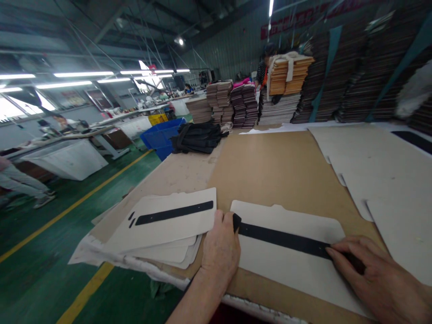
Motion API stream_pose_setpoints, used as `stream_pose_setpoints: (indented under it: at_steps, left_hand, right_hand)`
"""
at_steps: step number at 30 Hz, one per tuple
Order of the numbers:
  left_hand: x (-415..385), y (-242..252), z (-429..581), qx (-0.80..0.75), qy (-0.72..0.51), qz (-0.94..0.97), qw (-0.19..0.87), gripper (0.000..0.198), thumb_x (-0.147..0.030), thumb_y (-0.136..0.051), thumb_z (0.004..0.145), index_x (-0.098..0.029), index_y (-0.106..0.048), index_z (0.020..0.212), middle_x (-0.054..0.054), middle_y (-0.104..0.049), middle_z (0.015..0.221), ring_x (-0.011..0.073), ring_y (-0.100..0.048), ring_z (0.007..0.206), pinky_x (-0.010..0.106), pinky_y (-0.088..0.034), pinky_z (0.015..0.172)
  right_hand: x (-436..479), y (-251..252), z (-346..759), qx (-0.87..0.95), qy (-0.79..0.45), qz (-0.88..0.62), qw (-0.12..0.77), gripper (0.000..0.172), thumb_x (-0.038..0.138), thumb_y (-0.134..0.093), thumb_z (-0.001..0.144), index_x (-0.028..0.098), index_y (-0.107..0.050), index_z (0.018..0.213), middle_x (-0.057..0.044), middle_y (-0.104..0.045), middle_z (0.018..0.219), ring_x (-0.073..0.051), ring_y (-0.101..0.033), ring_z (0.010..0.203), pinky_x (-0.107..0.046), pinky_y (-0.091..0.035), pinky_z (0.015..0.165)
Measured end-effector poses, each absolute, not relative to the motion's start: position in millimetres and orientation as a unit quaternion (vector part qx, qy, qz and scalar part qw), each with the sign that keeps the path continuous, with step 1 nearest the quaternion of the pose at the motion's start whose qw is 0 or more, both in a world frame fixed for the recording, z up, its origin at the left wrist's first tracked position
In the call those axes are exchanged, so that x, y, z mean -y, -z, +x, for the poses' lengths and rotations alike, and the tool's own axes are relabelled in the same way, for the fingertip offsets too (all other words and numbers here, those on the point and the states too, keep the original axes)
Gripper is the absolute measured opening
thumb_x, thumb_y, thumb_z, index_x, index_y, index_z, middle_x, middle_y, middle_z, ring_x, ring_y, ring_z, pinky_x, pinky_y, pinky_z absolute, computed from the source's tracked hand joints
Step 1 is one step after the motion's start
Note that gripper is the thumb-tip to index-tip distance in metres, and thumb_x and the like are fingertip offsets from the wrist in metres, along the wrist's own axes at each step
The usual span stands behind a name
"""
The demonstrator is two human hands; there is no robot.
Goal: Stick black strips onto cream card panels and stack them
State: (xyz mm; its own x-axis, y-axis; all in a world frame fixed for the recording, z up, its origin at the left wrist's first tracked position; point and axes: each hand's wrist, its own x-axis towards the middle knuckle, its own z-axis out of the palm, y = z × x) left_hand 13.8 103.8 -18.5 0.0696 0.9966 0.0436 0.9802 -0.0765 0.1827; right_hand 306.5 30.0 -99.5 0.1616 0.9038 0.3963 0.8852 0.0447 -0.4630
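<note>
Left hand (221, 247), right hand (378, 274), strip (283, 237) between

Legible text: none. A red banner (317, 17), mounted high before the rear wall (232, 56) at upper right, bears a row of large characters, too blurred to read. At left, a pale panel (72, 99) and a dark panel (100, 100) appear on the side wall; any lettering there is too small to make out.

Fluorescent tubes (83, 74) and windows (7, 109) at left glare white; the roof (40, 27) is dim; a ceiling lamp (181, 42) blooms; stacks (357, 67) at upper right lean with wide-angle distortion; distant workbenches (145, 109) look soft; pale panels (280, 265) catch even light.
</note>
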Motion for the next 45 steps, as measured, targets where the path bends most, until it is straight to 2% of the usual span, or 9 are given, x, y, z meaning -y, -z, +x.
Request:
stream_pose_setpoints:
  at_steps: [7, 11, 17, 22, 26, 29, 34, 40, 45]
  left_hand:
    - [-94.1, 19.8, 21.6, -0.624, 0.039, 0.780, -0.024, 0.044, -0.002, -0.039, 0.089, -0.028, -0.056, 0.120, 0.002, -0.059, 0.120, 0.0186, -0.070, 0.078, 0.029, -0.053, 0.060]
    - [-86.9, 15.2, 18.7, -0.590, 0.069, 0.804, -0.034, 0.055, -0.003, -0.036, 0.092, -0.031, -0.045, 0.138, 0.003, -0.058, 0.127, 0.0179, -0.070, 0.081, 0.030, -0.057, 0.065]
    - [-84.4, 9.3, 10.6, -0.569, 0.126, 0.813, -0.003, 0.067, 0.001, -0.036, 0.088, -0.031, -0.036, 0.146, 0.004, -0.045, 0.146, 0.0183, -0.068, 0.098, 0.030, -0.058, 0.078]
    - [-85.5, 10.8, 6.8, -0.559, 0.107, 0.822, 0.020, 0.070, 0.000, -0.043, 0.081, -0.026, -0.038, 0.146, 0.006, -0.041, 0.152, 0.0196, -0.066, 0.106, 0.030, -0.054, 0.087]
    - [-82.6, -2.0, 2.0, -0.566, 0.052, 0.820, 0.069, 0.053, -0.037, -0.053, 0.089, -0.024, -0.048, 0.140, 0.007, -0.045, 0.149, 0.0270, -0.061, 0.118, 0.039, -0.051, 0.097]
    - [-81.4, -14.2, -7.4, -0.546, 0.057, 0.827, 0.122, 0.089, -0.060, -0.075, 0.066, -0.026, -0.046, 0.142, 0.007, -0.038, 0.154, 0.0322, -0.055, 0.124, 0.042, -0.045, 0.105]
    - [-84.6, -23.2, -17.9, -0.522, 0.057, 0.838, 0.149, 0.069, -0.043, -0.069, 0.076, -0.030, -0.048, 0.141, 0.002, -0.036, 0.155, 0.0298, -0.050, 0.130, 0.042, -0.040, 0.110]
    - [-96.5, -26.2, 12.8, -0.506, 0.081, 0.854, 0.093, 0.065, -0.042, -0.058, 0.086, -0.011, -0.046, 0.142, 0.017, -0.040, 0.151, 0.0329, -0.049, 0.131, 0.043, -0.041, 0.109]
    - [-140.6, -28.9, 50.6, -0.521, 0.121, 0.843, 0.061, 0.054, -0.050, -0.066, 0.082, -0.010, -0.065, 0.118, 0.020, -0.063, 0.125, 0.0346, -0.060, 0.116, 0.046, -0.049, 0.098]
  right_hand:
    - [-20.7, 70.4, 288.9, 0.711, 0.043, -0.675, 0.192, 0.026, 0.031, -0.038, 0.099, 0.024, -0.060, 0.111, -0.005, -0.064, 0.107, -0.019, -0.066, 0.087, -0.034, -0.054, 0.075]
    - [-13.5, 59.1, 281.9, 0.742, 0.114, -0.654, 0.092, 0.053, 0.001, -0.040, 0.085, 0.026, -0.056, 0.129, -0.006, -0.063, 0.110, -0.020, -0.065, 0.087, -0.032, -0.057, 0.068]
    - [-9.5, 51.7, 273.8, 0.758, 0.179, -0.627, 0.007, 0.064, -0.005, -0.049, 0.073, 0.024, -0.061, 0.128, -0.009, -0.064, 0.104, -0.024, -0.064, 0.086, -0.030, -0.058, 0.059]
    - [-14.8, 46.2, 273.0, 0.757, 0.126, -0.640, -0.030, 0.063, -0.003, -0.045, 0.077, 0.022, -0.058, 0.133, -0.011, -0.063, 0.108, -0.025, -0.063, 0.094, -0.030, -0.058, 0.063]
    - [-15.7, 41.8, 275.0, 0.764, 0.051, -0.643, 0.009, 0.052, 0.008, -0.042, 0.085, 0.023, -0.059, 0.132, -0.012, -0.062, 0.108, -0.024, -0.063, 0.096, -0.035, -0.058, 0.079]
    - [-12.5, 45.7, 277.9, 0.758, 0.012, -0.646, 0.096, 0.044, 0.037, -0.049, 0.091, 0.026, -0.061, 0.131, -0.013, -0.061, 0.121, -0.029, -0.061, 0.108, -0.045, -0.054, 0.091]
    - [-15.6, 70.8, 284.2, 0.760, -0.031, -0.637, 0.125, 0.067, 0.058, -0.067, 0.074, 0.029, -0.059, 0.134, -0.016, -0.056, 0.137, -0.042, -0.055, 0.120, -0.059, -0.050, 0.094]
    - [-46.8, 59.7, 291.7, 0.757, -0.015, -0.647, 0.094, 0.064, 0.057, -0.053, 0.085, 0.022, -0.056, 0.137, -0.017, -0.053, 0.140, -0.041, -0.049, 0.127, -0.059, -0.043, 0.100]
    - [-95.7, 23.8, 298.2, 0.769, -0.032, -0.638, 0.015, 0.070, 0.062, -0.038, 0.090, 0.012, -0.056, 0.135, -0.022, -0.054, 0.133, -0.039, -0.050, 0.122, -0.053, -0.042, 0.098]
